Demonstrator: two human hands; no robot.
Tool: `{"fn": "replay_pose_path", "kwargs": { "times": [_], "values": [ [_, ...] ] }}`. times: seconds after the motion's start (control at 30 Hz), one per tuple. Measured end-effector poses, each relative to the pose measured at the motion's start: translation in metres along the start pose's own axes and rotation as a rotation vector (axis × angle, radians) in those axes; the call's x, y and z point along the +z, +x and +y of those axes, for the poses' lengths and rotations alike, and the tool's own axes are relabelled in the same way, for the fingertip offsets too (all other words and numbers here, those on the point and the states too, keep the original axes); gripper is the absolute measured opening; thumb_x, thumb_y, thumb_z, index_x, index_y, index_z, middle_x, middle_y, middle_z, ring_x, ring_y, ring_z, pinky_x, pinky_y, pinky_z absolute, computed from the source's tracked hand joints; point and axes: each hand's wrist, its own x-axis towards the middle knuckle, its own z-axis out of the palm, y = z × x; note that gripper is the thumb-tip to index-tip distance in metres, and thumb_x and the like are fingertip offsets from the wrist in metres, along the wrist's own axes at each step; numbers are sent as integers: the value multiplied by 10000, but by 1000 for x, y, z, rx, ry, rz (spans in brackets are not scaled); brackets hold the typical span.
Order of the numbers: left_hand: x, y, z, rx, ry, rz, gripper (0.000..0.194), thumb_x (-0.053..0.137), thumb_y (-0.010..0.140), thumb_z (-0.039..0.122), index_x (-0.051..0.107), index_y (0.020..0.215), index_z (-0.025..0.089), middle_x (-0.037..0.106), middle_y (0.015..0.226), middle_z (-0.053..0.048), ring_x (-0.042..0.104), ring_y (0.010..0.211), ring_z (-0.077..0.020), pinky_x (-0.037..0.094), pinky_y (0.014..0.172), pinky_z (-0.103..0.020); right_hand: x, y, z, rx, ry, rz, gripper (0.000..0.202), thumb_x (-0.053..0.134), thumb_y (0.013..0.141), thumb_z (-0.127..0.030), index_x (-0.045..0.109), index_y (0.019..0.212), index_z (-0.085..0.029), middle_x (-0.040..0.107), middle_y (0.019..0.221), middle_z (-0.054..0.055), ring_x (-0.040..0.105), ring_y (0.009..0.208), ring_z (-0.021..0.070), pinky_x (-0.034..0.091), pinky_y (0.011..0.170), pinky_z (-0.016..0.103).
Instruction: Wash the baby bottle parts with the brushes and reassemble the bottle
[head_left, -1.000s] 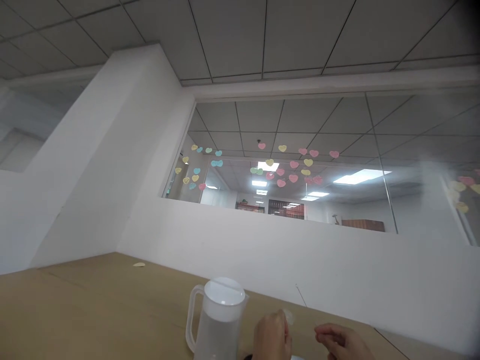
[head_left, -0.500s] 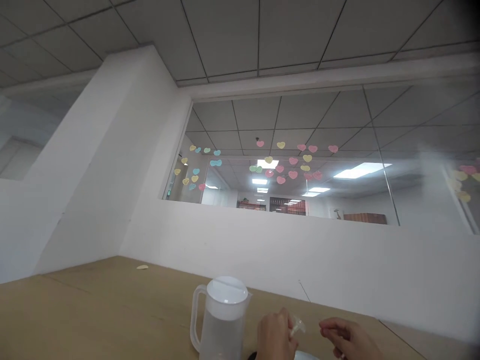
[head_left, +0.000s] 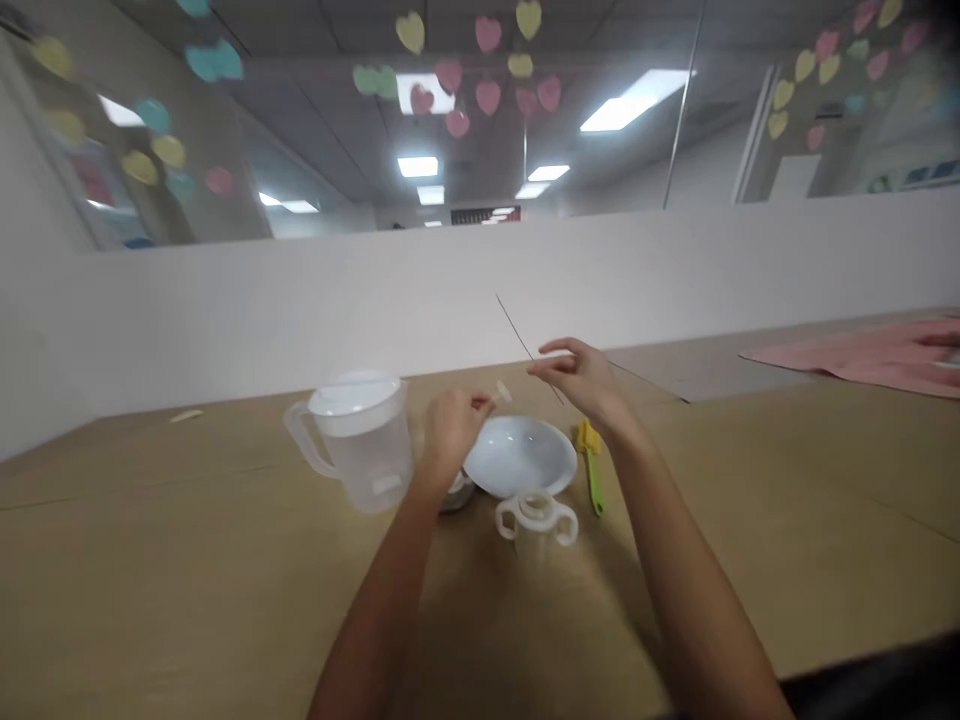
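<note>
Pale wares on a tan table
White bowl; translucent whitish pitcher, two-handled cup and small held piece; yellow-headed, green-handled tool; pink cloth towards the table's far right corner; pink, yellow, blue, green heart notes.

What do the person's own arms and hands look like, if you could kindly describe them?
The left hand and right hand are bare, with no gloves, watch or bracelet visible. No sleeves show on the forearms. Blur hides finer detail.
</note>
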Motion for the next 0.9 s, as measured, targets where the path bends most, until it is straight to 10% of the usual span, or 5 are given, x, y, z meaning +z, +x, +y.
{"fn": "replay_pose_path", "kwargs": {
  "times": [0.43,0.9],
  "values": [
    [21,6,-9,160,-317,18,224,488,834,187,693,922,169,723,830,-54,644,744,-170,441,667,-233,25,-4,-5,-250,252,177,193,654,636,-207,566,808,-191,652,752,-4,650,738,137,531,753,316],
    [31,13,-21,170,-697,-58,193,515,764,187,701,767,135,684,758,-37,613,793,-172,459,712,-242,29,-5,3,-266,46,-5,141,639,671,-238,565,781,-189,639,749,16,639,710,149,528,694,309]
  ]
}}
